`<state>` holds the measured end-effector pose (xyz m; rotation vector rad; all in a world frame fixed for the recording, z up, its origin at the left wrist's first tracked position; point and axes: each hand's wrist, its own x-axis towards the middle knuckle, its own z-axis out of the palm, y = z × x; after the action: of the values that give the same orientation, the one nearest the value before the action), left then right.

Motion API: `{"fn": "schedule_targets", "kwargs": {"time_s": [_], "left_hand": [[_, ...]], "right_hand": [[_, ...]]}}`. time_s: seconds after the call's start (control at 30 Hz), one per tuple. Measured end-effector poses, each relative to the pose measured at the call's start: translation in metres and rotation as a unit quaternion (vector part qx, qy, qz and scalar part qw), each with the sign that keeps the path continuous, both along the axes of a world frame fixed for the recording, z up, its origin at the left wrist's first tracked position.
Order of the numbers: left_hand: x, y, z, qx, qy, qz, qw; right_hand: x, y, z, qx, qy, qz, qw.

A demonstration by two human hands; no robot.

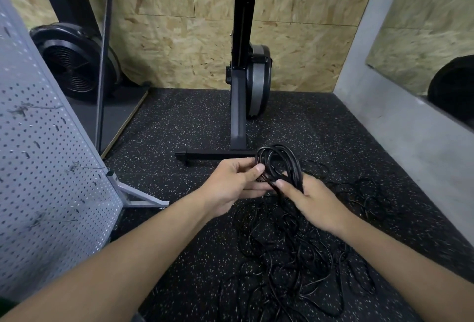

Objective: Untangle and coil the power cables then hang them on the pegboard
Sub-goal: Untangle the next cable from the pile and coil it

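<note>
A small coil of black power cable (279, 161) is held up between both hands above the floor. My left hand (233, 185) pinches its lower left side with thumb and fingers. My right hand (311, 205) grips the lower right of the coil, thumb on top. Below and to the right, a tangled heap of black cables (295, 257) lies spread on the speckled rubber floor. The grey pegboard (43, 167) stands at the left on a metal foot, with a few wire hooks (84, 167) sticking out.
A black upright machine with a T-shaped base (238, 129) stands just beyond the hands. A black fan (74, 62) sits at the back left. Chipboard walls close the back; a grey concrete ledge (410, 129) runs along the right.
</note>
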<state>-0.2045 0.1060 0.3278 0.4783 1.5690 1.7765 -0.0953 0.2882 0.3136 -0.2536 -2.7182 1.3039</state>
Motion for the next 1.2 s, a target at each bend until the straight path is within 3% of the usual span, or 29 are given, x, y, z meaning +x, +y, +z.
{"fn": "schedule_targets", "kwargs": {"time_s": [0.07, 0.23, 0.43, 0.53, 0.63, 0.8, 0.97, 1.2], "left_hand": [[-0.002, -0.001, 0.001, 0.0, -0.008, 0.007, 1.0], [-0.007, -0.01, 0.001, -0.071, 0.151, 0.03, 0.986], [-0.005, -0.01, -0.004, -0.076, 0.208, 0.034, 0.975], [-0.007, -0.012, -0.004, -0.118, 0.222, -0.08, 0.965], [-0.002, -0.008, -0.014, -0.186, 0.241, -0.215, 0.928], [0.014, 0.005, -0.033, -0.177, 0.303, -0.243, 0.905], [0.002, -0.003, -0.039, -0.194, 0.37, -0.193, 0.888], [-0.009, -0.018, -0.015, -0.239, 0.395, -0.14, 0.876]], "right_hand": [[-0.001, -0.002, -0.003, -0.012, -0.012, 0.008, 1.0], [0.0, -0.006, 0.001, -0.036, -0.04, 0.064, 0.997], [-0.002, -0.01, 0.012, -0.131, -0.001, 0.086, 0.988], [-0.003, -0.013, 0.03, -0.19, 0.049, 0.048, 0.979], [-0.003, -0.012, 0.047, -0.331, 0.061, 0.019, 0.941], [-0.003, -0.017, 0.064, -0.433, 0.075, 0.029, 0.898], [-0.001, -0.014, 0.064, -0.37, 0.101, -0.017, 0.923], [-0.006, 0.023, 0.047, -0.131, 0.088, -0.123, 0.98]]}}
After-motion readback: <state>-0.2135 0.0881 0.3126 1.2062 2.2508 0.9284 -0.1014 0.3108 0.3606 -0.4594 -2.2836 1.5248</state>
